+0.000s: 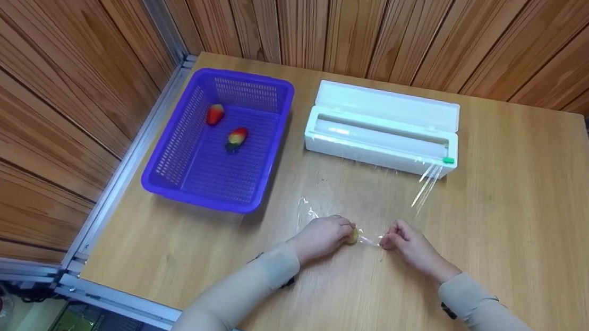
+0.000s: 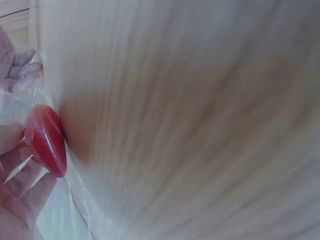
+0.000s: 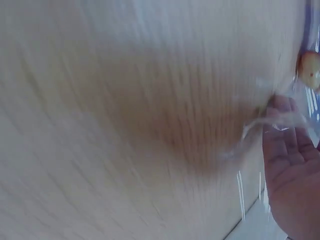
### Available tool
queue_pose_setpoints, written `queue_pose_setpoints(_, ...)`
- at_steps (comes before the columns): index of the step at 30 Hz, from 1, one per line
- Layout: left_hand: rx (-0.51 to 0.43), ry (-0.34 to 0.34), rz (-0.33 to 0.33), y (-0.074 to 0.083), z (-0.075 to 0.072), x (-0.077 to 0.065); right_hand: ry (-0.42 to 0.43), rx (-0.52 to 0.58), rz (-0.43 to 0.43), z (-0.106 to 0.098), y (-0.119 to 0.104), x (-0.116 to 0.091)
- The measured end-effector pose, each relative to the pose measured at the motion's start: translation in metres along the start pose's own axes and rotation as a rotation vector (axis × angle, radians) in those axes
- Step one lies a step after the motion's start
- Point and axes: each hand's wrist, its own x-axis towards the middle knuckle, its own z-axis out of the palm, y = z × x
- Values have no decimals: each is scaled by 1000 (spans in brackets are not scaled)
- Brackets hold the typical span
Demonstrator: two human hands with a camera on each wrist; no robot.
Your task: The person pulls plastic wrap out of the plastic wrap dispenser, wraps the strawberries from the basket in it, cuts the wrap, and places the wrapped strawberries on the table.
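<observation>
A strawberry (image 2: 47, 142), glossy red under clear film, is gripped in my left hand (image 1: 323, 236) just above the wooden table. Only its pale yellowish end (image 1: 354, 237) shows past the fingers in the head view. Clear cling film (image 1: 368, 240) stretches from the strawberry to my right hand (image 1: 415, 251), whose thumb and fingertips pinch the film's end. A strip of this film crosses the right fingers (image 3: 282, 145) in the right wrist view. More film (image 1: 305, 212) spreads behind the left hand.
At the left stands a purple basket (image 1: 149, 177) with two strawberries, one red (image 1: 214, 115) and one red and yellowish (image 1: 237, 137). A white cling film dispenser (image 1: 370, 153), lid up, sits at the back, film hanging off its front right. Wood-panelled walls (image 1: 349, 26) border the table.
</observation>
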Motion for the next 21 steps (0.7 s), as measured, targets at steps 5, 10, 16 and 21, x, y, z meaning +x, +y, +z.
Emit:
queue_pose_setpoints(5,-94,7,-7,-1,0,4,11,16,14,-5,3,8)
queue_pose_setpoints(10,-287,-39,-157,-1,1,8,65,-120,-16,-6,6,14)
queue_pose_setpoints(16,-155,-29,-82,-4,2,11,114,-277,-31,-9,11,17)
queue_pose_setpoints(21,-20,6,23,-8,2,10,146,-412,-39,-21,19,15)
